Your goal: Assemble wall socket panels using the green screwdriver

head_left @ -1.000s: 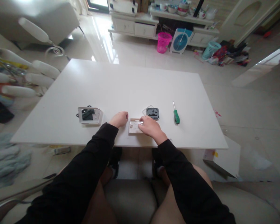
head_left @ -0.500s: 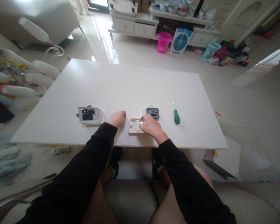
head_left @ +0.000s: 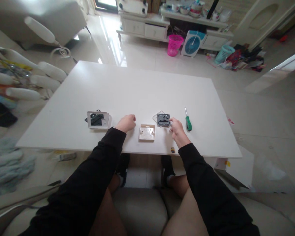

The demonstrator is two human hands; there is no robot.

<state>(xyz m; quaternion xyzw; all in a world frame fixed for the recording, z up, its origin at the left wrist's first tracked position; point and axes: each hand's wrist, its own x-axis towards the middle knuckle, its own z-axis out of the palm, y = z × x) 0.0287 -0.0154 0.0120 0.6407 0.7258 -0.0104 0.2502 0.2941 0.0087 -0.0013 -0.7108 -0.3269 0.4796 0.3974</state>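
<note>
My left hand [head_left: 127, 123] rests on the white table with its fingers curled closed. Whatever it may hold is hidden. My right hand [head_left: 179, 129] has its thumb and fingers on the right edge of a dark grey rectangular wall-switch plate [head_left: 163, 119]. This plate lies partly over a clear square piece [head_left: 155, 116]. Between my hands sits a shallow, open white mounting box [head_left: 147, 133], with small fittings inside. Left of my left hand, a white frame [head_left: 100, 126] leans over black plastic parts [head_left: 96, 120].
A screwdriver [head_left: 188, 123] with a green handle lies right of my right hand. A small yellow-and-blue figure [head_left: 172, 150] is at the front edge of the white table [head_left: 142, 88]. Beyond are a pink basket [head_left: 174, 46] and a blue-and-white fan [head_left: 192, 44] on the floor.
My right hand has let go of the white mounting box and moved right to the grey plate's edge. The left hand stays closed in about the same place. The view has shifted slightly.
</note>
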